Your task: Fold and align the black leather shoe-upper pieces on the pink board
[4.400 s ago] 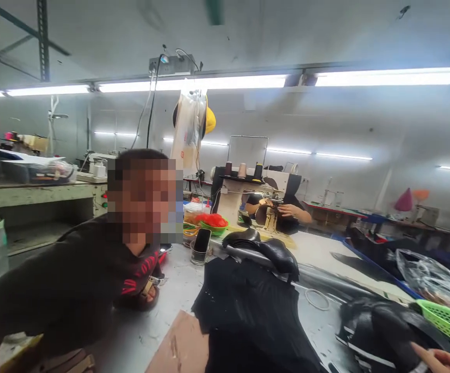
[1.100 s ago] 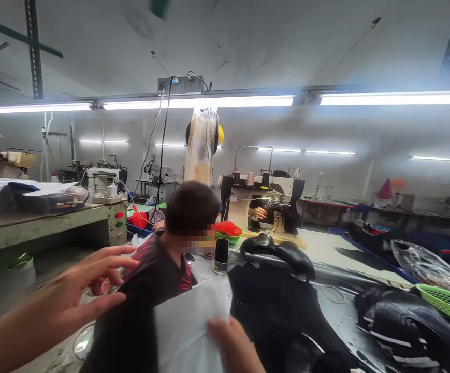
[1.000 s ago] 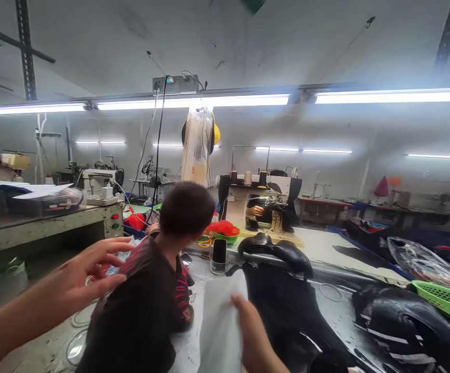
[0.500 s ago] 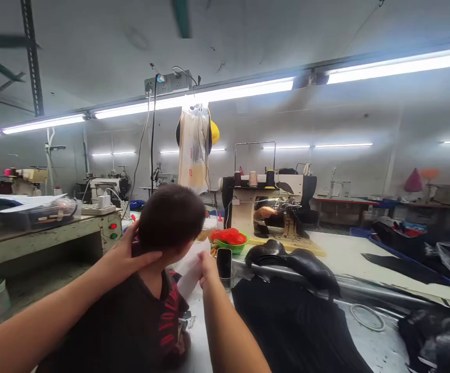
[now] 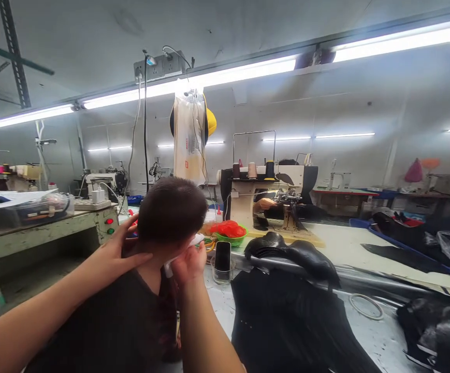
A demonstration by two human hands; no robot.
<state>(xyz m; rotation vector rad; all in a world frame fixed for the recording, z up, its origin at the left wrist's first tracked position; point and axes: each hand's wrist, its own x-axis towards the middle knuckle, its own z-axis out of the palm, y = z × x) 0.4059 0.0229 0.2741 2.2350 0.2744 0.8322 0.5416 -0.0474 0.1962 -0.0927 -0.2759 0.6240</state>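
Observation:
A person with short dark hair and a dark shirt is directly in front of me, facing away. My left hand (image 5: pixel 116 255) cups the side and back of the person's head (image 5: pixel 172 210), its thumb lying along the neck and its fingers partly hidden. My right hand (image 5: pixel 189 264) is close to the person's face with a thin white tissue (image 5: pixel 197 239) in its bent fingers. Most of the tissue is covered by the hand and head. Whether it touches the face, I cannot tell.
On the right are a phone (image 5: pixel 222 257) in a clear container, a green basket (image 5: pixel 232 240) with red material, and black fabric (image 5: pixel 290 321). Behind stands a sewing machine (image 5: pixel 242 202) with thread cones; another person's hand (image 5: pixel 265 203) shows there. A bag (image 5: pixel 189 137) hangs above.
My right hand has moved left and up to the person's face, bringing the tissue, which was spread out in front and is now bunched. My left hand stays on the head.

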